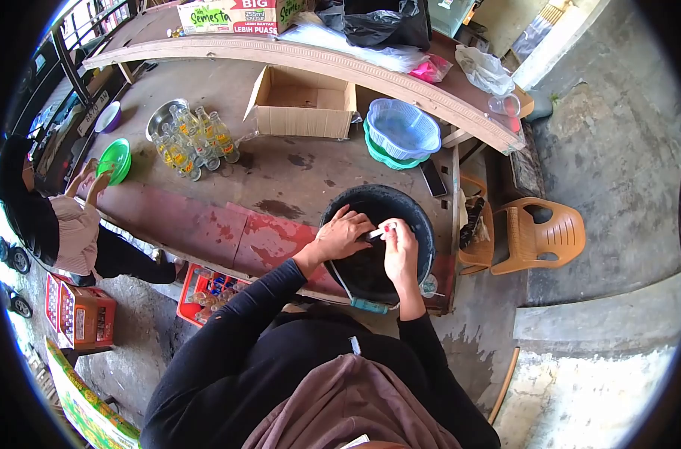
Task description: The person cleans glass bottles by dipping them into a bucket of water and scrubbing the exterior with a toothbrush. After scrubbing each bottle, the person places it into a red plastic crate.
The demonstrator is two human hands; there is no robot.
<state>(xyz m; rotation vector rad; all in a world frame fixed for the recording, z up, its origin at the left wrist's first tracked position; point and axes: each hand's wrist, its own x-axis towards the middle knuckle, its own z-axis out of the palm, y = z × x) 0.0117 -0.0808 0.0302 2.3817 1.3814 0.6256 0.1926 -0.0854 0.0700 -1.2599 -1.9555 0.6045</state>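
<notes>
Both my hands are over a black bucket (423, 224) on the table, with dark contents inside. My left hand (342, 236) is at the bucket's left part, its fingers curled near a small whitish object (373, 234). My right hand (400, 251) pinches that whitish object from the other side, thumb and fingers together. What the object is cannot be made out. Whether my left fingers grip it too is unclear. The bucket's handle with a teal grip (370, 306) hangs at the near side.
Glass bottles (194, 146), an open cardboard box (303, 120), a blue basket (404, 129) and a phone (433, 178) stand or lie on the table (273, 179). A person (63, 217) holds a green bowl (116, 161) at left. Orange chairs (539, 236) are at right.
</notes>
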